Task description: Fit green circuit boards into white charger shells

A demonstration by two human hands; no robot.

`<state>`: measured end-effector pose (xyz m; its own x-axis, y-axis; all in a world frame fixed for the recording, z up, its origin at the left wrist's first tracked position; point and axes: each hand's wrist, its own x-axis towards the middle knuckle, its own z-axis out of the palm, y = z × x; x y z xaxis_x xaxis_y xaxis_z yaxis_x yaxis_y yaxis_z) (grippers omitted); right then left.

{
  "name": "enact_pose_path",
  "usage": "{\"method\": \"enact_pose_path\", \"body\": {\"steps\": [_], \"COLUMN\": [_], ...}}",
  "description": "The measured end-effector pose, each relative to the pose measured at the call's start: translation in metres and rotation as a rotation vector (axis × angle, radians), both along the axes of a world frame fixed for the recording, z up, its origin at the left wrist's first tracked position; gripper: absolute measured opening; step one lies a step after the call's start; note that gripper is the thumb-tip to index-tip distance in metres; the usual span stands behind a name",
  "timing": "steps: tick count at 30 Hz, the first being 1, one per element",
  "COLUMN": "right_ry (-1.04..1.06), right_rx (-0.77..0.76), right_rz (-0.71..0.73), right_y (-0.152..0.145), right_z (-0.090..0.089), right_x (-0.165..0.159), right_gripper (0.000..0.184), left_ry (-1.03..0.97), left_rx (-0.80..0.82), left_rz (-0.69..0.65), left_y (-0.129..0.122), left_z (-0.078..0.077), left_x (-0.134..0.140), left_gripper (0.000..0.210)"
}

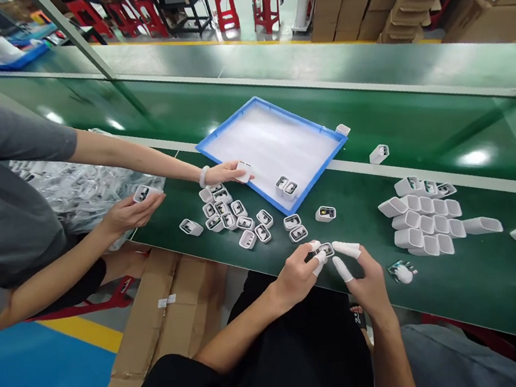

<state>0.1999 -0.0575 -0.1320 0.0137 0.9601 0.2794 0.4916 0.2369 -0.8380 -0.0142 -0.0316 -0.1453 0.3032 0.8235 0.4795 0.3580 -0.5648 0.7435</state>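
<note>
My left hand (299, 271), in white finger cots, pinches a small white plastic housing (326, 249) with parts showing inside its open end. Just right of it, my right hand (364, 271) also wears white finger cots. Its thumb and fingers are spread around the housing's right side with nothing between them. Beyond my hands, two filled housings (297, 233) stand together, and another housing (325, 213) with a yellow part inside lies to their right. A small circuit board with a white round piece (402, 272) rests right of my right hand.
A co-worker's hands (230, 171) at left each hold a white housing. A blue-rimmed tray (254, 101) holds two housings. Several filled housings (227, 214) cluster left, while several hollow white shells (428, 224) stand at right. Plastic-bagged parts (92, 178) lie behind the co-worker's arms.
</note>
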Motion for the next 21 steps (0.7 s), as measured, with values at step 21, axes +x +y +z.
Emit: {"method": "enact_pose_path", "body": {"steps": [21], "right_ry": [-0.233], "right_rx": [0.207], "right_rz": [0.064], "right_y": [0.004], "right_z": [-0.017], "right_x": [0.002], "right_gripper": [0.028], "left_ry": [0.035], "left_rx": [0.151], "left_rz": [0.067], "left_y": [-0.01], "left_z": [-0.017], "left_x": [0.006], "left_gripper": [0.038]}}
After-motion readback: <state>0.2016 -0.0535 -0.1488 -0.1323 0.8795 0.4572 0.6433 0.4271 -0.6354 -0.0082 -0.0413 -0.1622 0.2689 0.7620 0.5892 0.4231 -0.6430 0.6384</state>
